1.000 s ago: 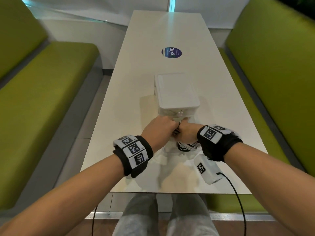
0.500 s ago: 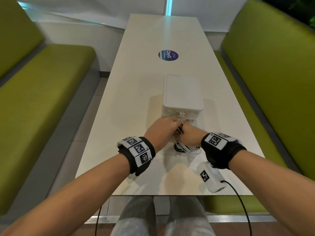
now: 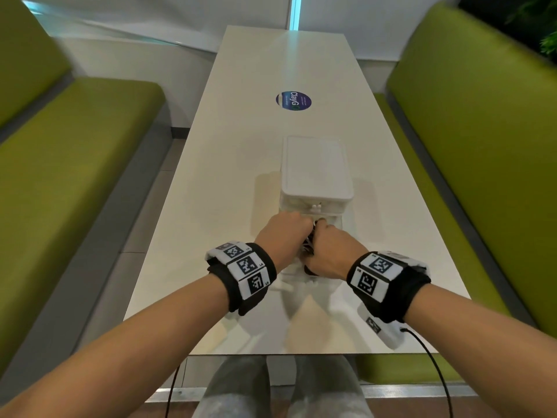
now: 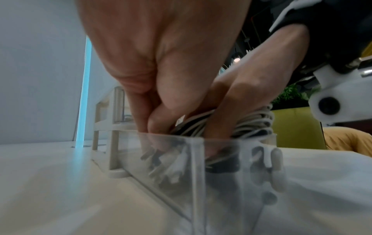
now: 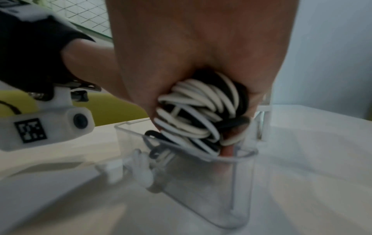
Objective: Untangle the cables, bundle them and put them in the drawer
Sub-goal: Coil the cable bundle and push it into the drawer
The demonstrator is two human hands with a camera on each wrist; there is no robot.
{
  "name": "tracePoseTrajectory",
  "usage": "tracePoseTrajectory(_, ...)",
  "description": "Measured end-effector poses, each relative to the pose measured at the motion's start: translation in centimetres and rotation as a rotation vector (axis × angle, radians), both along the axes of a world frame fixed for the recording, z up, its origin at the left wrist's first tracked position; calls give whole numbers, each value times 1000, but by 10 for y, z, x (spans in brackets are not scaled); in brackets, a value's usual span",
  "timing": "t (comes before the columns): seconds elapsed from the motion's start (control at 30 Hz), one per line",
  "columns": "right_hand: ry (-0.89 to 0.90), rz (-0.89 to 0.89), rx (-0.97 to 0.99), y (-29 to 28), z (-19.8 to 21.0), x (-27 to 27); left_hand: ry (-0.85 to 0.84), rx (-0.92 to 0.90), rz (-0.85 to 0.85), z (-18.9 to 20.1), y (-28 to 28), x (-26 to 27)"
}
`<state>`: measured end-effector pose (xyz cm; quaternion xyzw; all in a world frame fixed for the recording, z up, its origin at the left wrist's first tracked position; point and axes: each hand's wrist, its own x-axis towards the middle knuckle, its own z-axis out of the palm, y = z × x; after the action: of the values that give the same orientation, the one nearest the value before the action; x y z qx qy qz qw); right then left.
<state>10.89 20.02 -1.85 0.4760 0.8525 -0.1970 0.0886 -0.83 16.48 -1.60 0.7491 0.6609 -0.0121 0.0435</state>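
Note:
A coil of black and white cables (image 5: 201, 114) sits in my right hand (image 5: 203, 132), which grips it and holds it partly inside the clear plastic drawer (image 5: 239, 174). The drawer (image 3: 289, 277) is pulled out of a small white drawer unit (image 3: 316, 173) on the table. My left hand (image 3: 303, 229) is beside the right hand (image 3: 321, 229), knuckles almost touching. In the left wrist view my left hand (image 4: 159, 127) curls down over the drawer rim (image 4: 201, 143) and pinches the end of the cable bundle (image 4: 251, 122). From the head view only a sliver of cable (image 3: 310, 247) shows between the hands.
The white table (image 3: 241, 176) carries a round blue sticker (image 3: 294, 101) beyond the drawer unit. Green benches (image 3: 75, 176) run along both sides. A black lead (image 3: 434, 366) hangs from my right wrist camera past the table's near edge.
Both hands have shifted slightly forward towards the drawer unit. The cable coil, visible under the right hand before, now sits lower in the drawer and is mostly hidden.

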Motion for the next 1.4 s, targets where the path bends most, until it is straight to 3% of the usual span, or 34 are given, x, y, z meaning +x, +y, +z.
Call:
tracePoseTrajectory(0.17, -22, 24, -71, 9, -6, -7, -10, -7, -7, 9, -8, -5)
tracePoseTrajectory(0.33, 18, 30, -144, 19, -12, -13, -28, 5, 102, 0, -26, 10)
tracePoseTrajectory(0.43, 117, 15, -200, 22, -13, -12, 16, -52, 105, -3, -31, 16)
tracePoseTrajectory(0.57, 282, -47, -206, 23, -24, -9, -60, -91, 98, 0, -32, 10)
tracePoseTrajectory(0.83, 434, -237, -208, 12, -37, -8, -25, -113, 49, -5, -34, 9)
tracePoseTrajectory(0.93, 341, -179, -206, 6, -24, -7, 31, -128, 45, -2, -31, 9)
tracePoseTrajectory(1.03, 135, -44, -290, 1, -3, 2, 66, -115, 79, -5, -27, 12)
tracePoseTrajectory(1.13, -15, 119, -234, -8, 10, 13, 124, -91, 80, -8, -26, 18)
tracePoseTrajectory(1.27, -157, 130, -165, -15, 15, 9, 154, -83, 70, -14, -23, 15)
tracePoseTrajectory(1.4, -260, 127, -284, -6, 34, -2, 106, -92, -15, -15, -27, 6)
